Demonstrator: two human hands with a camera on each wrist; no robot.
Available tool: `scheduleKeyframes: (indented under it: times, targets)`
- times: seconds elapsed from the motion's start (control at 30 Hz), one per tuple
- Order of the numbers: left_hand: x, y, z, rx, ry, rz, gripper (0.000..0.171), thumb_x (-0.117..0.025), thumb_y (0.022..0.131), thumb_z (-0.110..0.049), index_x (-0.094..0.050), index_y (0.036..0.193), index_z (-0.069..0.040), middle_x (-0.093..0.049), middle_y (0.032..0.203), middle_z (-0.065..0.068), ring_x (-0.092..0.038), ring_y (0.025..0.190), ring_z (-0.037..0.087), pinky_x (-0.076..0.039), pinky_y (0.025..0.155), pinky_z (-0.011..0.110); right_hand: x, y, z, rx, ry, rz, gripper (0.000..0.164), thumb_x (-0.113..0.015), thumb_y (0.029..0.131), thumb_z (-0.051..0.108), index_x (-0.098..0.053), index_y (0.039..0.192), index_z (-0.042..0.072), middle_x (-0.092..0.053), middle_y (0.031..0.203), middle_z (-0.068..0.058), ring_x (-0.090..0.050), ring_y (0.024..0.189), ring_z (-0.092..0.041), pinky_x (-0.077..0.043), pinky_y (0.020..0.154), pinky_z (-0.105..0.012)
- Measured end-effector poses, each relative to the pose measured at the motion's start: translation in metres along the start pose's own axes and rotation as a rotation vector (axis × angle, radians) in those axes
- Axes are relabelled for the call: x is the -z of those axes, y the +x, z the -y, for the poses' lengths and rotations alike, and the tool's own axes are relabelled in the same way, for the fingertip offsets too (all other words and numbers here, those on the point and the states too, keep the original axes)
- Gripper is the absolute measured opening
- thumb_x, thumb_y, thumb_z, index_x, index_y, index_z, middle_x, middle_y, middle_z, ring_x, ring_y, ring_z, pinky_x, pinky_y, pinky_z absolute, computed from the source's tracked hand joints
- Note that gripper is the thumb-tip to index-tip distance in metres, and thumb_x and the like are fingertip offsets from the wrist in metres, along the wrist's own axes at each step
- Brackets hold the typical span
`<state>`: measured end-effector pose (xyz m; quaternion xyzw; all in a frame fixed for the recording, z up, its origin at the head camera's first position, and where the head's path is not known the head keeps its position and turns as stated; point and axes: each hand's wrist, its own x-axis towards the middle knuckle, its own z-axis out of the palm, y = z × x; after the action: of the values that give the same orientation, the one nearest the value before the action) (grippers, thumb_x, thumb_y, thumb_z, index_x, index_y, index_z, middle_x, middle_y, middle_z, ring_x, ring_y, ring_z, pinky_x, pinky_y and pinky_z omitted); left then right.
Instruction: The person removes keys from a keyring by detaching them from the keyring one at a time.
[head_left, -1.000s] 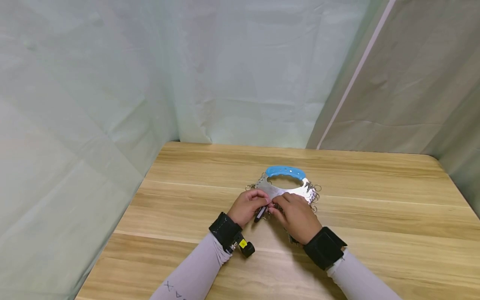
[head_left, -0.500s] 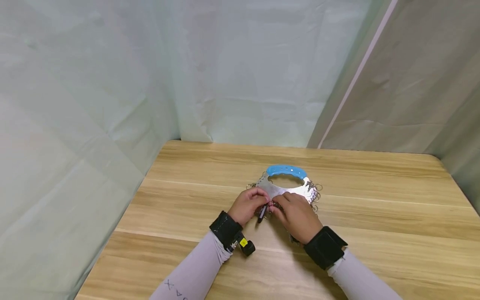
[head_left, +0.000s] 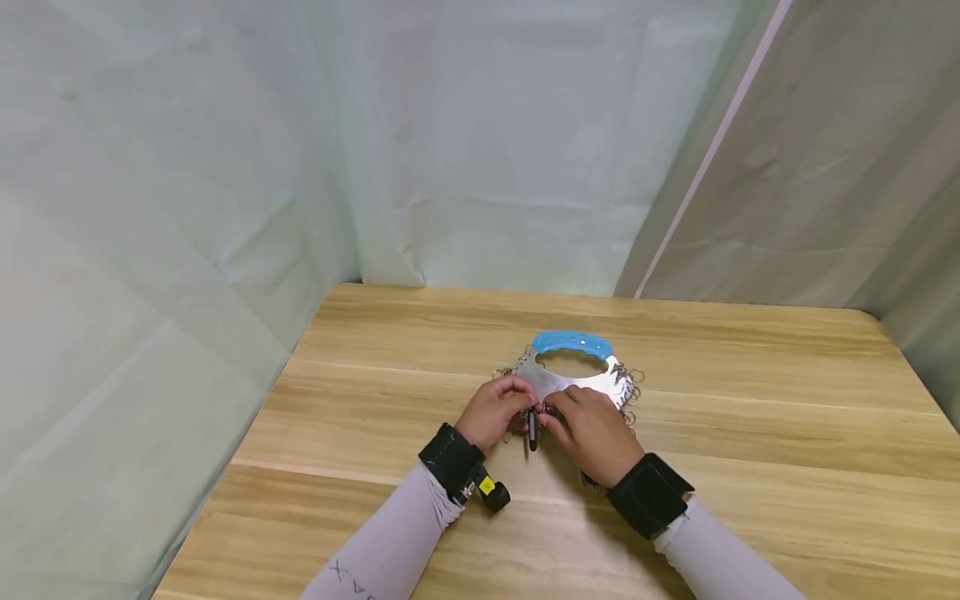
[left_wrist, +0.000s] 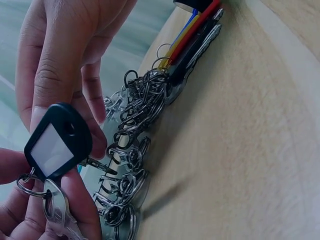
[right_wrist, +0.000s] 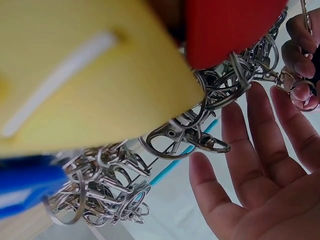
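Note:
A metal plate with a blue handle stands behind my hands, snap hooks and split rings along its edges. My left hand holds a key ring bearing a silver key and a dark key tag with a white label. In the head view the tag hangs below the fingertips. My right hand meets it, thumb and index pinching at a small snap hook joined to the ring. The exact pinch point is hidden behind the tag in the left wrist view.
Yellow, red and blue key tags hang close to the right wrist camera. Several bare snap hooks line the plate's near edge. The wooden table spreads around; pale curtains enclose its far and left sides.
The dark key tag has swung from leaning down-left to pointing nearly straight down, shifting slightly right. Both hands and the plate stay nearly in place.

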<state>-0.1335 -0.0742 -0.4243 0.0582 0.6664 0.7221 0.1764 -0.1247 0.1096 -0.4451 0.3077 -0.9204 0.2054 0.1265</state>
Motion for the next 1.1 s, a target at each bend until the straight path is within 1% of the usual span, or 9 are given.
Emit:
scheduleKeyframes:
  times: [0.23, 0.37, 0.5, 0.53, 0.63, 0.73, 0.77, 0.87, 1.1]
  targets:
    - [0.009, 0.012, 0.014, -0.016, -0.031, -0.013, 0.02, -0.049, 0.094, 0.002, -0.049, 0.106, 0.018, -0.063, 0.091, 0.02, -0.062, 0.08, 0.026, -0.051, 0.074, 0.042, -0.002, 0.0, -0.001, 0.005, 0.003, -0.023, 0.02, -0.062, 0.092, 0.029, -0.064, 0.102, 0.012, -0.06, 0.092, 0.0, -0.056, 0.088, -0.018, -0.042, 0.087, -0.042]
    - [0.016, 0.017, 0.018, -0.037, 0.009, -0.058, 0.021, -0.053, 0.093, -0.002, -0.053, 0.106, 0.015, -0.063, 0.091, 0.018, -0.06, 0.078, 0.021, -0.051, 0.07, 0.04, -0.003, 0.001, -0.001, 0.01, 0.003, -0.031, 0.02, -0.065, 0.091, 0.026, -0.064, 0.103, 0.011, -0.061, 0.093, -0.001, -0.056, 0.09, -0.02, -0.042, 0.087, -0.043]
    - [0.02, 0.019, 0.017, -0.051, 0.034, -0.089, 0.018, -0.054, 0.092, -0.003, -0.055, 0.103, 0.011, -0.064, 0.09, 0.016, -0.06, 0.076, 0.02, -0.05, 0.067, 0.036, -0.004, 0.001, -0.001, 0.013, 0.0, -0.028, 0.021, -0.065, 0.091, 0.026, -0.064, 0.104, 0.01, -0.061, 0.094, -0.002, -0.057, 0.091, -0.021, -0.041, 0.089, -0.043]
    - [0.022, 0.019, 0.016, -0.055, 0.031, -0.088, 0.018, -0.054, 0.093, -0.004, -0.055, 0.103, 0.011, -0.064, 0.09, 0.016, -0.061, 0.077, 0.023, -0.05, 0.066, 0.036, -0.004, 0.002, -0.001, 0.013, -0.003, -0.026, 0.021, -0.065, 0.09, 0.027, -0.064, 0.104, 0.01, -0.061, 0.094, -0.002, -0.056, 0.091, -0.02, -0.041, 0.089, -0.043]
    - [0.025, 0.018, 0.01, -0.051, 0.02, -0.078, 0.018, -0.051, 0.094, -0.001, -0.053, 0.105, 0.013, -0.062, 0.093, 0.023, -0.061, 0.084, 0.037, -0.049, 0.068, 0.04, -0.004, 0.002, -0.001, 0.01, -0.008, -0.022, 0.021, -0.066, 0.09, 0.027, -0.064, 0.104, 0.01, -0.061, 0.094, -0.002, -0.056, 0.091, -0.02, -0.041, 0.089, -0.043]
    - [0.032, 0.019, 0.007, -0.055, 0.03, -0.079, 0.02, -0.05, 0.095, -0.001, -0.051, 0.107, 0.015, -0.061, 0.097, 0.028, -0.058, 0.088, 0.042, -0.049, 0.069, 0.043, -0.004, 0.002, -0.002, 0.008, -0.012, -0.021, 0.021, -0.066, 0.09, 0.026, -0.064, 0.104, 0.01, -0.061, 0.095, -0.003, -0.056, 0.091, -0.021, -0.041, 0.089, -0.043]
    - [0.034, 0.02, 0.006, -0.056, 0.034, -0.081, 0.02, -0.05, 0.095, -0.001, -0.05, 0.107, 0.015, -0.06, 0.098, 0.03, -0.058, 0.088, 0.043, -0.049, 0.069, 0.045, -0.004, 0.002, -0.002, 0.009, -0.012, -0.023, 0.021, -0.067, 0.09, 0.026, -0.064, 0.104, 0.01, -0.061, 0.095, -0.003, -0.056, 0.091, -0.021, -0.041, 0.089, -0.043]
    - [0.041, 0.022, 0.007, -0.064, 0.052, -0.105, 0.019, -0.051, 0.095, -0.003, -0.052, 0.106, 0.013, -0.06, 0.099, 0.029, -0.059, 0.085, 0.039, -0.049, 0.067, 0.041, -0.004, 0.002, -0.003, 0.013, -0.01, -0.026, 0.021, -0.066, 0.09, 0.026, -0.064, 0.104, 0.011, -0.061, 0.095, -0.002, -0.056, 0.091, -0.021, -0.041, 0.089, -0.043]
    - [0.058, 0.019, 0.0, -0.058, 0.033, -0.141, 0.018, -0.052, 0.096, -0.005, -0.053, 0.105, 0.01, -0.058, 0.101, 0.031, -0.059, 0.089, 0.043, -0.05, 0.064, 0.036, -0.005, 0.003, -0.005, 0.01, -0.006, -0.019, 0.022, -0.064, 0.091, 0.027, -0.064, 0.105, 0.01, -0.061, 0.095, -0.002, -0.056, 0.091, -0.02, -0.041, 0.09, -0.042]
